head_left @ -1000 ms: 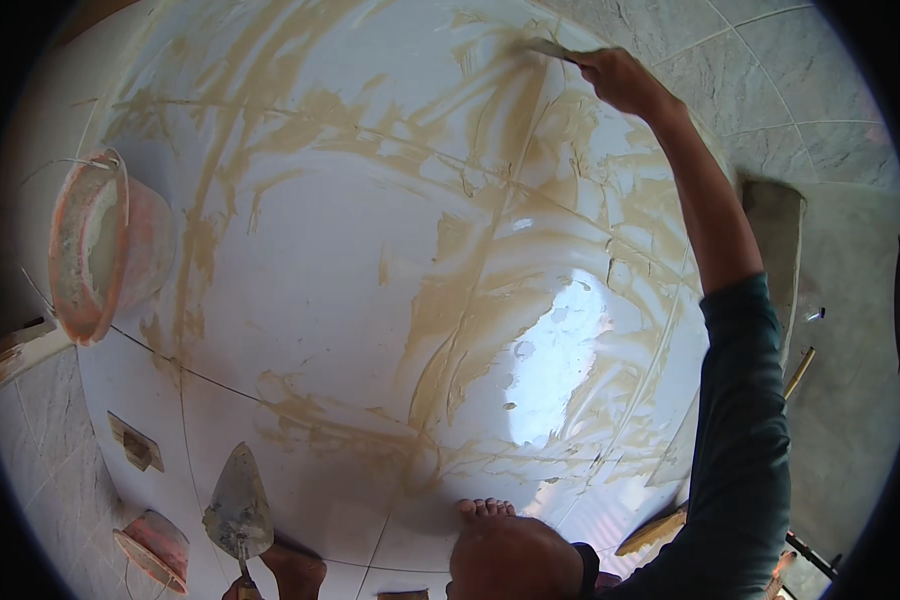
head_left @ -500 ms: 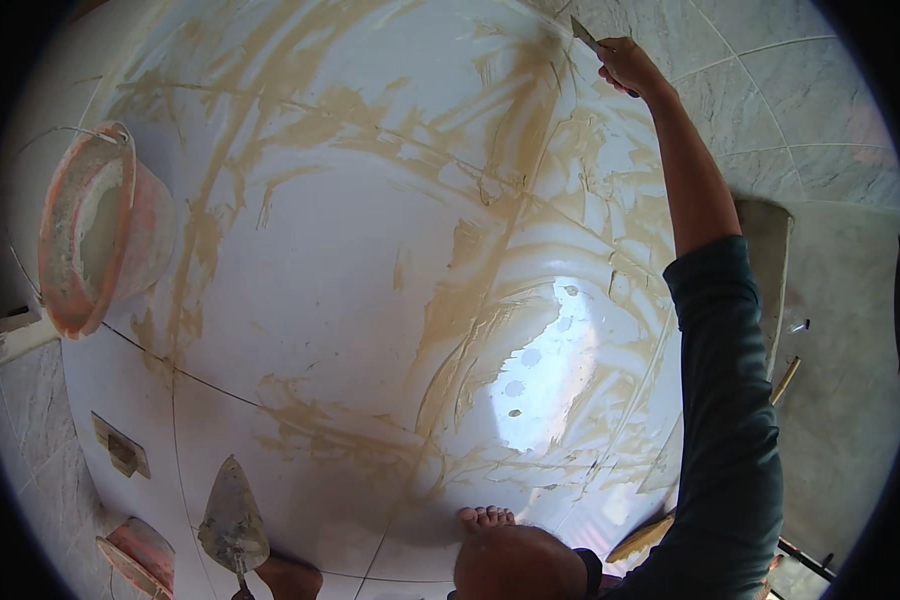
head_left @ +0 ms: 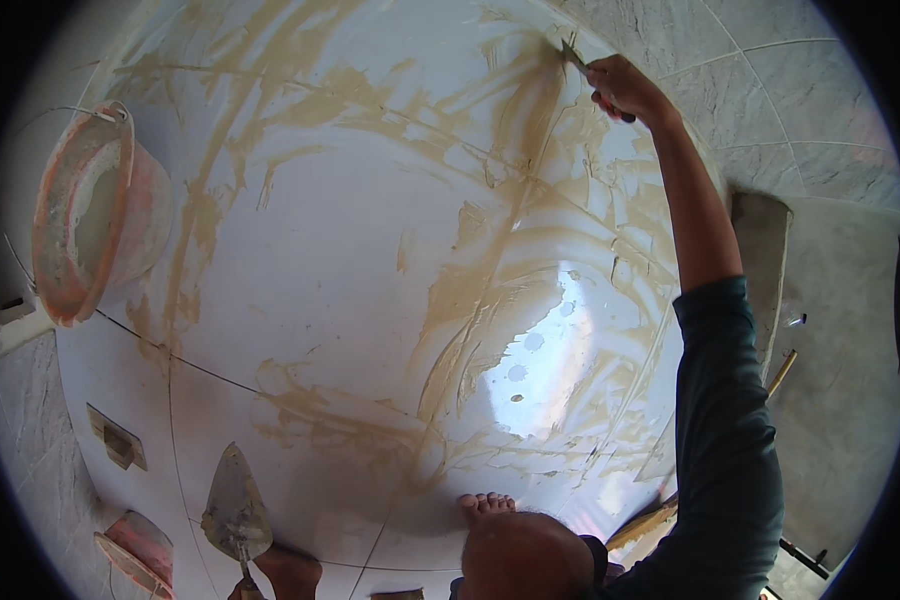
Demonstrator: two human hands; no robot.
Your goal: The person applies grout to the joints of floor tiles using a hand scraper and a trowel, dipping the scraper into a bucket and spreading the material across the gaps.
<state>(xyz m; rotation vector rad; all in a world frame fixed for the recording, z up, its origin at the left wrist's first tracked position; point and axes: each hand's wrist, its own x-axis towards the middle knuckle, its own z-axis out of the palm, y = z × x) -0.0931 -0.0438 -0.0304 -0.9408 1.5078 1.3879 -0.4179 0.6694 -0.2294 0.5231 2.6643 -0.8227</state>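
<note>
My right hand (head_left: 625, 92) is closed on a narrow putty knife (head_left: 574, 56), its blade over beige paste smears (head_left: 530, 110) near the upper right edge of the white tiled surface (head_left: 320, 250). At the bottom left, my left hand (head_left: 243, 590), mostly cut off by the frame edge, grips the handle of a pointed trowel (head_left: 235, 500) with grey-caked blade, held beside my bare foot. The paste lies along the tile joints and in broad streaks across the tiles.
An orange bucket (head_left: 138, 215) with pale residue stands at left, a smaller pink bucket (head_left: 148, 548) at lower left near a square cover plate (head_left: 130, 430). Grey marble-look tiles (head_left: 760, 90) border the upper right; a concrete strip (head_left: 840, 330) and stick (head_left: 785, 365) lie at right.
The putty knife swung from nearly horizontal to a steeper angle. My right hand moved up toward the edge, then slightly back down. The trowel stays at the lower left.
</note>
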